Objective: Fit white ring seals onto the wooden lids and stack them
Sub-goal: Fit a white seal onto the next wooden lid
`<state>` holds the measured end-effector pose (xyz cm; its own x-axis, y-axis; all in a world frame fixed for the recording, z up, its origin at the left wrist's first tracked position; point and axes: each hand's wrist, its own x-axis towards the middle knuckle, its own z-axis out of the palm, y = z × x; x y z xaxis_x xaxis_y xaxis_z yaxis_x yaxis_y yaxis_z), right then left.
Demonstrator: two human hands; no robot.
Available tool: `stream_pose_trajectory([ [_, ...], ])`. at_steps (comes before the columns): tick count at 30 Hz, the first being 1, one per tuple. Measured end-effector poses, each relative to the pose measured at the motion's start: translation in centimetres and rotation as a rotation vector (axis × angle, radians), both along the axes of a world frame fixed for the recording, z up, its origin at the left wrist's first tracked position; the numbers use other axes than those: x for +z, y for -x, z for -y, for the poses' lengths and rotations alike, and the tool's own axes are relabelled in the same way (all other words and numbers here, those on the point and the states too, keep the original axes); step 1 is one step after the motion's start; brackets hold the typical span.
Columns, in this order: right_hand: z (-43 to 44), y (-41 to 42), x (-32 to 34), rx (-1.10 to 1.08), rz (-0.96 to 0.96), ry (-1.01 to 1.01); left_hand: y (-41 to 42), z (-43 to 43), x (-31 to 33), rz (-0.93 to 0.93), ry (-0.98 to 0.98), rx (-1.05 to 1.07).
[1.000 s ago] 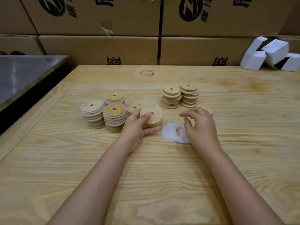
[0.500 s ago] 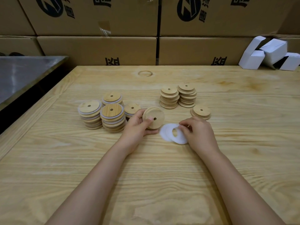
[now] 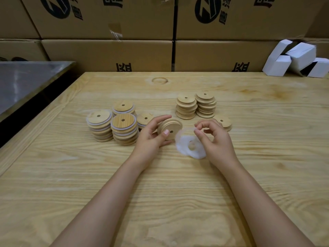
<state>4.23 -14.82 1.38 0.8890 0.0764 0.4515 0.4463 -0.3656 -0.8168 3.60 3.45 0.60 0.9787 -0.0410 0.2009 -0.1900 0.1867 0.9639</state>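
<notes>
Left fingers point(image 3: 159, 120) round a grooved wooden lid point(image 3: 171, 126); right fingers point(image 3: 204, 123) pinching a thin white ring seal point(image 3: 181, 139).

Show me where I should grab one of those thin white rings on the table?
Pinch the thin outer rim of the white ring, coming down from above at its far edge. The pile of rings lies flat on the table, so only an edge can be lifted. The right hand pinches one just that way.
</notes>
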Motion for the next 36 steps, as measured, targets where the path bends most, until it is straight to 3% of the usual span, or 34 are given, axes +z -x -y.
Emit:
stream_pose_trajectory([
  [6,-2.1,0.8,-0.2,0.056,-0.050,-0.203,0.3,0.4,0.1,0.047,-0.052,-0.013],
  [17,-2.4,0.5,-0.8,0.033,-0.165,-0.326,0.5,0.5,0.0,0.077,-0.132,0.033],
  [27,-2.5,0.3,-0.9,0.002,-0.183,-0.353,0.3,0.6,-0.5,0.133,-0.231,0.112],
  [36,-2.5,0.2,-1.0,0.003,-0.152,-0.329,0.1,0.4,-1.2,0.112,-0.160,0.087],
])
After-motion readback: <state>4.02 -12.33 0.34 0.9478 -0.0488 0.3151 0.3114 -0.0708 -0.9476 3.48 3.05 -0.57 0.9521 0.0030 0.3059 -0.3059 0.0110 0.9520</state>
